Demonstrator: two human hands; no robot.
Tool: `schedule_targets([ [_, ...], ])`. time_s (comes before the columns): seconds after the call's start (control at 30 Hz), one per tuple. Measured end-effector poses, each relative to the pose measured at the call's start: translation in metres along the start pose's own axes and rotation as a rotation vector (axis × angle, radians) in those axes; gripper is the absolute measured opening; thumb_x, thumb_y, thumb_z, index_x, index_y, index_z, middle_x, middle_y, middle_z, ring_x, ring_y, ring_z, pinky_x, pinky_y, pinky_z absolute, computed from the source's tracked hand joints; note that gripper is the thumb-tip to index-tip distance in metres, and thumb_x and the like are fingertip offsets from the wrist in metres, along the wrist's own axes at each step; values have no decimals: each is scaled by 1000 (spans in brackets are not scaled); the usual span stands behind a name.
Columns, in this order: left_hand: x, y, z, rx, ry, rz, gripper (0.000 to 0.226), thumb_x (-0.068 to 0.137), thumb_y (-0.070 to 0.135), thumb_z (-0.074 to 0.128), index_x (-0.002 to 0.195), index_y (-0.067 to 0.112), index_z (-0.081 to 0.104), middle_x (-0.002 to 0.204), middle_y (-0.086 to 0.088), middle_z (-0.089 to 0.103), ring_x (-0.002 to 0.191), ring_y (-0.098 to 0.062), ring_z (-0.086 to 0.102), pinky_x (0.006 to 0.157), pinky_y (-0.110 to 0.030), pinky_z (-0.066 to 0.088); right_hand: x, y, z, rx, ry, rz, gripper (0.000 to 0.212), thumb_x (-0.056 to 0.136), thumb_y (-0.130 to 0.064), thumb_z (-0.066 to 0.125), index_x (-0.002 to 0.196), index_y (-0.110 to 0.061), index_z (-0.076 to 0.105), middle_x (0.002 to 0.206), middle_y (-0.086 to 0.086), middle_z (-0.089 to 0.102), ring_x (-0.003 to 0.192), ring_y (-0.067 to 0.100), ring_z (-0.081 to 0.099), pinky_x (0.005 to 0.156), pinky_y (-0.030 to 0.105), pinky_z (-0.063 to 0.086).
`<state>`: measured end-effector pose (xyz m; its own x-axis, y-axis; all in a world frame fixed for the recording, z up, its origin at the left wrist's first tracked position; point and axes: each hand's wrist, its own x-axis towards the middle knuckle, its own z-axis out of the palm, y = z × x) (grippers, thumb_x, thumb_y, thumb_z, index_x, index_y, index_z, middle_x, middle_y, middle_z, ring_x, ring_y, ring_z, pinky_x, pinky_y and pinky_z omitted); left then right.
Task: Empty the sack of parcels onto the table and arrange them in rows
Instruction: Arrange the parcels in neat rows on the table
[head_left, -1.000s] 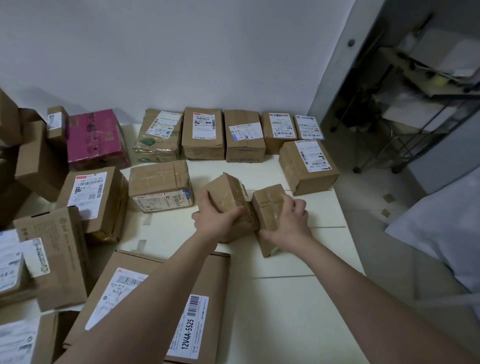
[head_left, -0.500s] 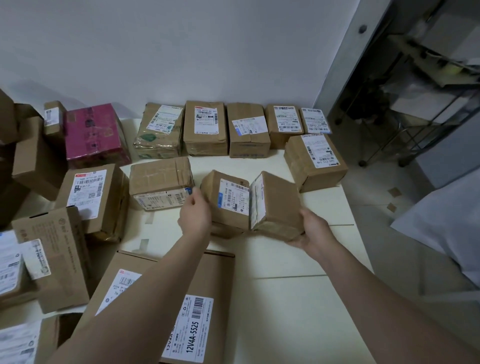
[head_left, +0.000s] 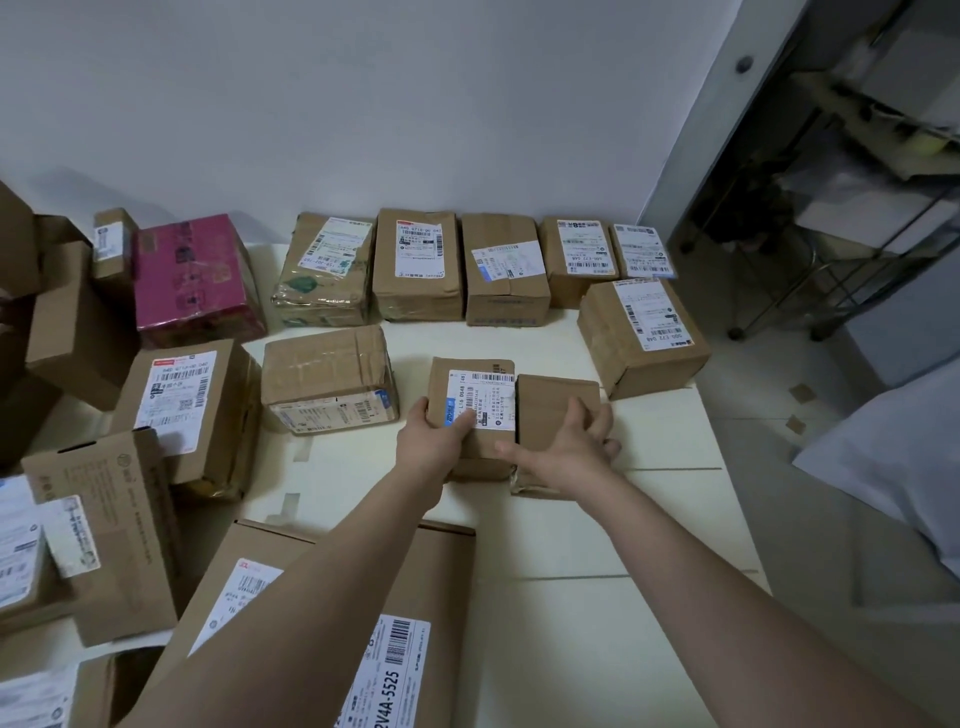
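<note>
Two small brown parcels lie side by side on the white table. The labelled parcel faces label up, and my left hand grips its near left corner. The plain parcel touches its right side, with my right hand spread flat on top, fingers apart. Behind them a row of several labelled parcels runs along the wall. A taped parcel and a larger parcel flank the two small ones.
Loose boxes crowd the left side, among them a magenta box and a labelled carton. A long flat box lies under my left forearm. The table's right edge drops to the floor, where a metal rack stands.
Both small parcels, held tilted in the air before, were turned and set down flat, side by side. My right hand shifted from under the plain parcel onto its top.
</note>
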<state>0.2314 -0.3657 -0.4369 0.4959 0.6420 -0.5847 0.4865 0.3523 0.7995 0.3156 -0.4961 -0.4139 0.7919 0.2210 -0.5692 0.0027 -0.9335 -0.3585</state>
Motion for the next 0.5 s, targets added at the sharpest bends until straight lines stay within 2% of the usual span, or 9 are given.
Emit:
schedule_targets([
  [0.13,5,-5,3,-7,110,42,73,88,34,70,149,22,33,129,-2,56,113,-27,60,94,-46,53,4,6,-12,-33,-72,-13,132,63,-68,76,153,-35,-15,157,2,-30,145,39,-2,115,47,22],
  [0.2,6,-8,6,20,207,82,68,86,38,69,145,23,40,132,-5,55,114,-28,58,97,-46,50,3,11,-11,-102,-87,-29,138,60,-69,77,150,-37,-22,156,1,-34,146,38,-6,117,51,20],
  [0.3,6,-7,8,14,269,87,65,84,42,68,142,25,44,131,-9,55,113,-29,57,100,-45,48,1,4,-10,-149,-56,26,135,62,-63,79,151,-36,-19,156,4,-31,145,37,-3,115,52,25],
  [0.4,9,-6,5,26,278,85,64,84,43,68,141,25,46,130,-7,56,115,-27,57,101,-45,47,-3,-11,-14,-120,-10,120,116,70,-44,77,153,-37,-3,155,10,-12,138,38,12,108,48,37],
  [0.47,10,-5,1,16,276,88,62,84,41,69,139,25,47,129,-6,57,115,-26,57,100,-45,47,-2,-9,-17,79,57,92,101,70,-35,76,150,-36,13,150,9,8,131,34,23,102,43,41],
  [0.5,11,-5,-1,11,274,89,61,84,41,69,138,25,47,128,-5,58,115,-25,57,100,-45,47,-1,-5,-21,276,68,54,94,72,-30,75,147,-33,19,148,7,20,127,30,33,99,40,42],
])
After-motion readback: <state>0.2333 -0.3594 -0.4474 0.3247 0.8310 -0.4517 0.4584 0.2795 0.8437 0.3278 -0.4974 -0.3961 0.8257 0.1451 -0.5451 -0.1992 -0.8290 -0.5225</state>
